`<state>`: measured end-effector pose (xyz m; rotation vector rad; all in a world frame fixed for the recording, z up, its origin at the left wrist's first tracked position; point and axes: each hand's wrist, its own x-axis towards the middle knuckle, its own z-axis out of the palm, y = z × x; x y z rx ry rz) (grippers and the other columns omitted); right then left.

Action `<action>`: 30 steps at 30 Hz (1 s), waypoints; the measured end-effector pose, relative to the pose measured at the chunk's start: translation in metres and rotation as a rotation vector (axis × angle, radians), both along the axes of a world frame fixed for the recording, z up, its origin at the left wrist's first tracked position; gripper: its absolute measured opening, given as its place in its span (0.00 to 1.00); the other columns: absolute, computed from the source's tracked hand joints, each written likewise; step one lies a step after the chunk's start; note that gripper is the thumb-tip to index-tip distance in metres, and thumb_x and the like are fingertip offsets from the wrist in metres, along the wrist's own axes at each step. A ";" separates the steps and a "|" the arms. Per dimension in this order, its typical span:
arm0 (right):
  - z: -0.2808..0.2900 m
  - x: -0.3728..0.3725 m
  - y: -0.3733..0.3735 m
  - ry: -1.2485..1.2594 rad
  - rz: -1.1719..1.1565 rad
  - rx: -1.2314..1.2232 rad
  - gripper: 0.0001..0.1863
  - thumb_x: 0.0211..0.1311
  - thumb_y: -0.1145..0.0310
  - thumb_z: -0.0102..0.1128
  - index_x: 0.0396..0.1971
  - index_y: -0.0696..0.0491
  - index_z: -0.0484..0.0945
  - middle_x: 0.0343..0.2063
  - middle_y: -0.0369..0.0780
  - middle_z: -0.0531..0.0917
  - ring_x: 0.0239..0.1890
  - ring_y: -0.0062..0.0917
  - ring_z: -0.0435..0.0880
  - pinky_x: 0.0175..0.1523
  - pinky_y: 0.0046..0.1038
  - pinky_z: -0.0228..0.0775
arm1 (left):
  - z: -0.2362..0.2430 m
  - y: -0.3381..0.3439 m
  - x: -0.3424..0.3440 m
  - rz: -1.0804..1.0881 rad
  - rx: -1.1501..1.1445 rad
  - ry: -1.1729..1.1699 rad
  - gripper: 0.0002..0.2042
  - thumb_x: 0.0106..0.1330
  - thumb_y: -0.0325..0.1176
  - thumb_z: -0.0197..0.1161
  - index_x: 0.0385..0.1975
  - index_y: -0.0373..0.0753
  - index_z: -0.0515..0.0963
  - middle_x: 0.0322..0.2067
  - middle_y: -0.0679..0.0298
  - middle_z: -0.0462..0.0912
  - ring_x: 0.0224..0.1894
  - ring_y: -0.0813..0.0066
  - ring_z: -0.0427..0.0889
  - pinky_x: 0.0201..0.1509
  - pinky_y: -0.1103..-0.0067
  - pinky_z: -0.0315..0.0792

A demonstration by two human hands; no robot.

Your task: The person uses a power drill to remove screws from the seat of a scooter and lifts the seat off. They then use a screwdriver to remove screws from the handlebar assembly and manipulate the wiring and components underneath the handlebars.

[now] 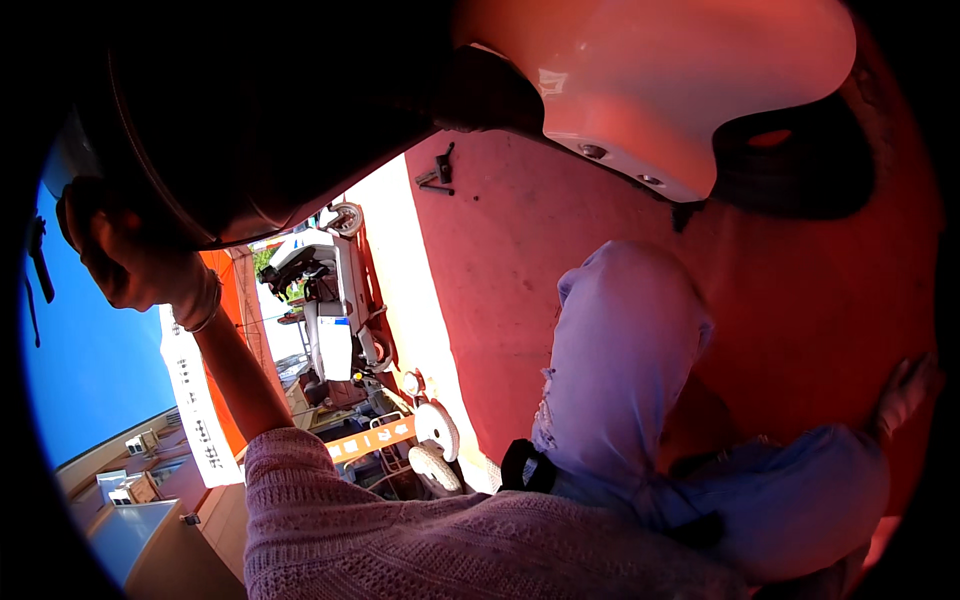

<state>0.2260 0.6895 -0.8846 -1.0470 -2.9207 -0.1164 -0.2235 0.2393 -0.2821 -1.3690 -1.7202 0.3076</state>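
Left hand [135, 245], upper left: fingers curled, can't tell if gripping, shadowed. Black scooter seat [260, 165], curved, seam-stitched, sits immediately right of it.

Sideways lettering on two strips, none of it legible

At the left of the frame, a white canopy strip [184, 375] is carrying a line of dark characters [203, 432], which are running lengthwise along it and standing turned on their side. Below and left of the frame's centre, an orange strip [400, 431] is bearing a row of pale characters [352, 444]. Both lines are showing too small and indistinct for their wording to be made out.
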 end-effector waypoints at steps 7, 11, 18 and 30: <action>-0.024 -0.006 -0.044 0.135 -0.035 -0.095 0.25 0.68 0.60 0.42 0.62 0.54 0.61 0.61 0.48 0.64 0.63 0.41 0.63 0.67 0.39 0.54 | -0.014 0.025 0.016 0.026 0.159 -0.053 0.16 0.67 0.30 0.45 0.46 0.25 0.74 0.49 0.52 0.76 0.46 0.61 0.78 0.49 0.77 0.73; -0.005 -0.009 -0.068 0.074 -0.099 -0.012 0.25 0.68 0.61 0.40 0.63 0.53 0.60 0.62 0.47 0.64 0.63 0.43 0.63 0.67 0.43 0.53 | -0.034 0.019 0.012 0.056 0.200 -0.087 0.18 0.68 0.31 0.44 0.50 0.26 0.72 0.52 0.50 0.73 0.52 0.58 0.75 0.55 0.72 0.70; -0.013 -0.004 -0.063 0.078 -0.086 -0.073 0.25 0.67 0.62 0.41 0.62 0.53 0.60 0.63 0.46 0.63 0.62 0.43 0.63 0.66 0.44 0.54 | -0.024 0.029 0.023 0.197 0.060 0.028 0.20 0.68 0.31 0.38 0.53 0.24 0.68 0.57 0.47 0.67 0.60 0.51 0.66 0.64 0.65 0.59; 0.107 -0.070 -0.063 -0.129 -0.455 -0.686 0.25 0.65 0.57 0.46 0.59 0.53 0.66 0.60 0.43 0.66 0.56 0.40 0.71 0.57 0.36 0.65 | 0.007 0.016 0.040 0.239 0.088 -0.432 0.21 0.53 0.14 0.44 0.40 0.41 0.82 0.56 0.57 0.72 0.67 0.52 0.56 0.70 0.62 0.42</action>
